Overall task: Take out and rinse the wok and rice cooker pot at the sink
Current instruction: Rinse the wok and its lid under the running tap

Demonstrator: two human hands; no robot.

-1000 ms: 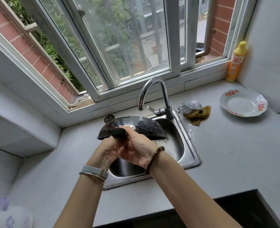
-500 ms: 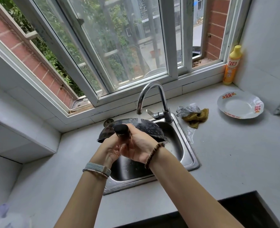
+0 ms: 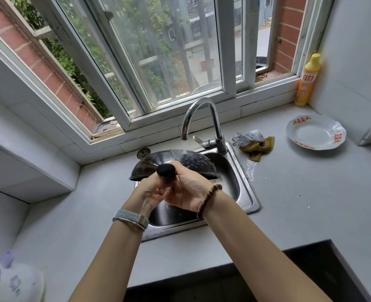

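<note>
Stainless steel gleaming at the sink (image 3: 246, 192), and over its left half the wok (image 3: 189, 163), flipped upside down, dark rounded underside up, near rim reaching past the sink's left edge; resting on that edge or held just above it, impossible to tell. Straight onto that underside, a stream of water (image 3: 184, 147) from the curved chrome faucet (image 3: 202, 103), spattering in drops across the dome. Pointing back toward the camera, the wok's black handle (image 3: 166, 170), round butt end poking up above the fingers. Both hands clamped on it: left hand (image 3: 148, 192) wrapped round from the left, fingers curled tight, grey watch band (image 3: 132, 219) on the wrist; right hand (image 3: 190, 192) closed round from the right, pressed up against the left, brown bead bracelet (image 3: 208, 199) on the wrist. Behind the wok, on the pale grey tabletop (image 3: 300, 203), a small round metal disc (image 3: 143, 153) just by the sink's back left corner. Right of the faucet base, a silvery scouring cloth (image 3: 247, 137) touching a mustard-yellow rag (image 3: 259, 147), with a small puddle (image 3: 250, 168) on the tabletop just in front. Further right, a white plate (image 3: 315, 132) with red markings on its rim, and in the corner by the window sill a yellow dish-soap bottle (image 3: 307, 81), upright. Down at the bottom left edge, cut off by the frame, a white appliance (image 3: 19, 280) with a lilac flower pattern; too little in view to say more.
</note>
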